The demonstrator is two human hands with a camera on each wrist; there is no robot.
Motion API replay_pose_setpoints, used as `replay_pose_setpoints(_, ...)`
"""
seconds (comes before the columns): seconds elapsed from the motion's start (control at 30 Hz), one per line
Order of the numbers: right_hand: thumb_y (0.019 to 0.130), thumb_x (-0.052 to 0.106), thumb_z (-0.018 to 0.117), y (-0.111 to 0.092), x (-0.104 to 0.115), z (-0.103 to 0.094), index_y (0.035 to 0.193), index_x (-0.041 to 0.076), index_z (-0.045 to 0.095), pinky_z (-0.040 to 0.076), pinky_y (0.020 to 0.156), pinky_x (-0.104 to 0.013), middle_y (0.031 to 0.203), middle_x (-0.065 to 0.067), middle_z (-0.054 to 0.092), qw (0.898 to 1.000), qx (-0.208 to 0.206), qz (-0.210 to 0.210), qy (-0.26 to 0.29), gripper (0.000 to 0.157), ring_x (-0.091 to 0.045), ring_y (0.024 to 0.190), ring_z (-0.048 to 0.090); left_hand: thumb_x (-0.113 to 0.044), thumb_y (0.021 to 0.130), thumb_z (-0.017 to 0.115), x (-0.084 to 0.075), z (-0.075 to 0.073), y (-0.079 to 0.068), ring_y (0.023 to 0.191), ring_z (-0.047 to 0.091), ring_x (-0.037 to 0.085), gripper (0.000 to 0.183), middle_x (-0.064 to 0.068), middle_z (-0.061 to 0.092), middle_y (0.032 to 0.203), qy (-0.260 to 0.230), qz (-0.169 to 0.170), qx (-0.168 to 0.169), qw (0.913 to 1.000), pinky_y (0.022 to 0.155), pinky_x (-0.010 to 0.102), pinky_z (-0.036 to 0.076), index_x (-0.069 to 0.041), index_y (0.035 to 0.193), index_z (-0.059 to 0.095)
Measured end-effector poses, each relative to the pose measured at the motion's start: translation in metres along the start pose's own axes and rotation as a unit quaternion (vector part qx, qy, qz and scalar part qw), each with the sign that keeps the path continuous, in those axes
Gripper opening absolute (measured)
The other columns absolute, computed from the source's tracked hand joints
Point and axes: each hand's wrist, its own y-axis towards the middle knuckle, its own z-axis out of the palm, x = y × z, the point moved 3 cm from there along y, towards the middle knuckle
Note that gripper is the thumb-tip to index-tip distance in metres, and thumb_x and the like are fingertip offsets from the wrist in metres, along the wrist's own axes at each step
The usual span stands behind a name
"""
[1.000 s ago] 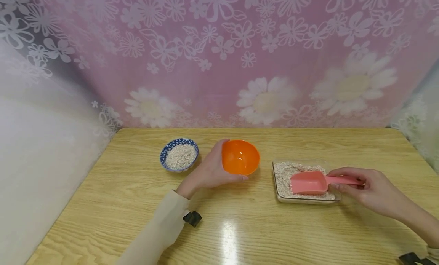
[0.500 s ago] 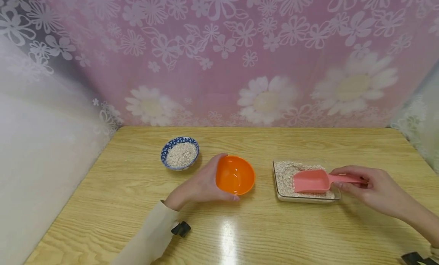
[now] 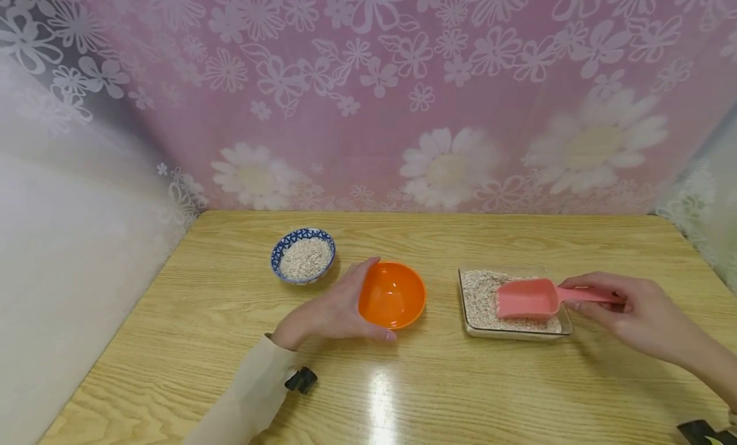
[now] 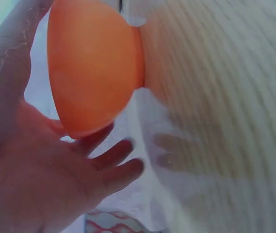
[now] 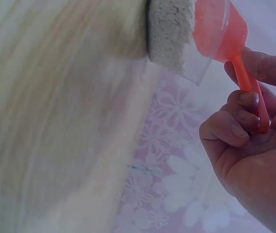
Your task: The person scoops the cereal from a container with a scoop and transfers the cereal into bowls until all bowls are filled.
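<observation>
My left hand [image 3: 331, 311] holds an orange bowl [image 3: 393, 296] by its left side, thumb at the near rim and fingers at the far rim. The bowl's inside looks bare. In the left wrist view the bowl [image 4: 91, 68] stands upright with its foot at the tabletop. My right hand [image 3: 645, 314] grips the handle of a pink scoop [image 3: 528, 298]. The scoop's mouth, facing left, lies at the oat flakes [image 3: 480, 298] in a clear rectangular container [image 3: 512, 335]. The right wrist view shows fingers curled round the scoop's handle [image 5: 247, 80].
A blue-and-white patterned bowl [image 3: 321, 236] of oat flakes stands beyond my left hand. Everything rests on a wooden table [image 3: 449, 387]. A pink flowered curtain [image 3: 368, 112] hangs along the table's back edge.
My left hand has drawn the orange bowl nearer and slightly left, down to the table. My right hand has shifted the scoop slightly right and raised its handle side a little.
</observation>
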Motion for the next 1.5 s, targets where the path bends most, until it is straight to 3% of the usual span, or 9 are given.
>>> replay_pose_setpoints(0.1,0.087,0.008,0.080,0.001,-0.002,-0.006,0.117,0.015,0.074,0.046,0.054,-0.022,0.101,0.034,0.063,1.000,-0.011,-0.002,-0.020,0.031,0.005,0.071,0.063,-0.058,0.073,0.086,-0.008,0.000,0.001,0.145,0.037,0.029,0.122,0.005,0.024,0.165,0.021,0.011,-0.037,0.9990,0.110,0.055,0.046,-0.026,0.165,0.012)
replay_pose_setpoints(0.23,0.087,0.008,0.080,0.003,-0.001,-0.015,0.117,0.010,0.074,0.045,0.053,-0.022,0.109,-0.001,0.075,0.998,-0.012,-0.003,-0.057,0.031,0.010,0.071,0.059,-0.058,0.078,0.083,-0.029,0.001,0.005,0.146,0.034,0.026,0.112,0.001,0.027,0.164,0.026,0.040,-0.105,0.9933,0.108,0.054,0.048,-0.032,0.164,0.016)
replay_pose_setpoints(0.33,0.083,0.005,0.082,0.006,0.003,-0.022,0.115,0.009,0.074,0.043,0.053,-0.022,0.106,-0.019,0.074,0.994,-0.019,-0.035,-0.098,0.033,0.011,0.069,0.055,-0.056,0.080,0.083,-0.046,0.007,0.009,0.146,0.036,0.024,0.107,0.001,0.030,0.163,0.017,0.059,-0.123,0.9905,0.108,0.053,0.048,-0.032,0.163,0.019)
replay_pose_setpoints(0.47,0.076,0.006,0.086,0.013,0.012,-0.031,0.108,0.012,0.076,0.046,0.054,-0.020,0.096,-0.008,0.075,0.986,-0.028,-0.075,-0.144,0.034,0.013,0.071,0.054,-0.055,0.083,0.080,-0.069,0.021,0.014,0.148,0.035,0.021,0.103,-0.001,0.031,0.163,0.011,0.071,-0.103,0.9921,0.113,0.048,0.045,-0.032,0.163,0.020)
replay_pose_setpoints(0.6,0.076,0.011,0.088,0.019,0.021,-0.037,0.102,0.016,0.077,0.047,0.054,-0.021,0.091,0.001,0.075,0.982,-0.017,-0.082,-0.171,0.029,0.008,0.070,0.057,-0.056,0.087,0.076,-0.089,0.037,0.022,0.147,0.038,0.018,0.099,-0.003,0.032,0.163,0.011,0.075,-0.090,0.9931,0.112,0.046,0.047,-0.032,0.163,0.019)
replay_pose_setpoints(0.83,0.071,0.017,0.091,0.025,0.032,-0.042,0.096,0.019,0.077,0.036,0.053,-0.021,0.087,0.008,0.071,0.970,-0.021,-0.112,-0.215,0.029,0.008,0.063,0.042,-0.059,0.087,0.074,-0.111,0.066,0.042,0.139,0.046,0.018,0.097,-0.001,0.038,0.157,0.001,0.054,-0.111,0.9923,0.111,0.039,0.048,-0.028,0.162,0.022)
replay_pose_setpoints(1.03,0.064,0.016,0.094,0.032,0.039,-0.041,0.091,0.022,0.076,0.035,0.053,-0.021,0.084,0.011,0.070,0.960,-0.010,-0.147,-0.240,0.033,0.008,0.062,0.045,-0.059,0.081,0.080,-0.117,0.087,0.057,0.139,0.041,0.020,0.107,0.002,0.032,0.159,-0.028,0.004,-0.125,0.9918,0.108,0.037,0.050,-0.026,0.163,0.019)
replay_pose_setpoints(1.23,0.062,0.021,0.096,0.040,0.044,-0.042,0.089,0.023,0.075,0.043,0.053,-0.021,0.082,0.016,0.067,0.948,0.024,-0.175,-0.264,0.034,0.006,0.063,0.053,-0.067,0.068,0.087,-0.118,0.102,0.065,0.146,0.038,0.024,0.131,0.003,0.020,0.167,-0.004,-0.063,-0.116,0.9912,0.106,0.037,0.053,-0.025,0.165,0.008)
replay_pose_setpoints(1.5,0.073,0.027,0.090,0.052,0.055,-0.050,0.089,0.024,0.076,0.051,0.060,-0.026,0.089,0.014,0.072,0.943,0.096,-0.118,-0.297,0.022,-0.008,0.072,0.067,-0.075,0.064,0.084,-0.112,0.108,0.073,0.150,0.034,0.025,0.142,0.007,0.028,0.165,0.039,-0.087,-0.081,0.9921,0.113,0.041,0.048,-0.022,0.165,-0.001)
